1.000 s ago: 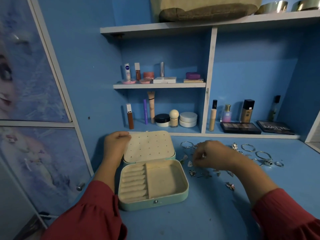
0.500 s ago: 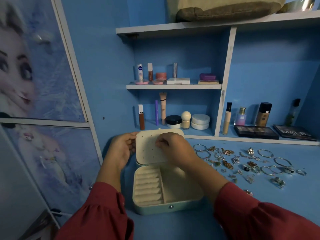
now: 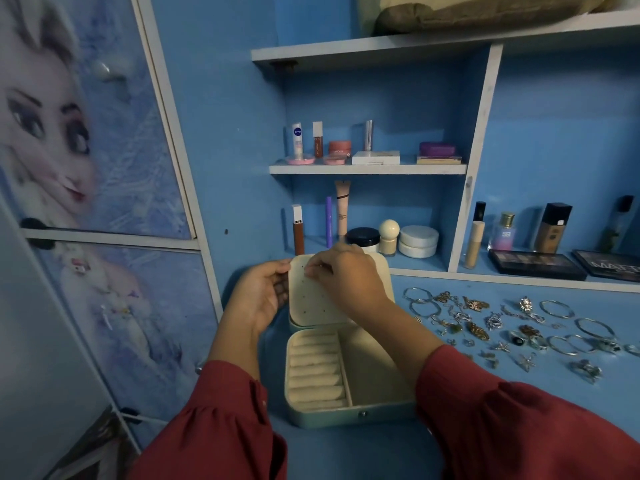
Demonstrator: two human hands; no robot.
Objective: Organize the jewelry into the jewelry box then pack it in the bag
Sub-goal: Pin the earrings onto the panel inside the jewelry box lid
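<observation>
left hand (image 3: 261, 299) cupped, right hand (image 3: 346, 277) pinching

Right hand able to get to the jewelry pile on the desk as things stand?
Probably yes. The right hand is at the box lid, pinching something too small to identify. The jewelry pile lies uncovered on its own side, with nothing between.

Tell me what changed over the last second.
The right hand left the loose jewelry, crossed left to the jewelry box and now pinches at the perforated lid panel; any earring is too small to see. The left hand kept steadying the lid. The box stayed open.
</observation>
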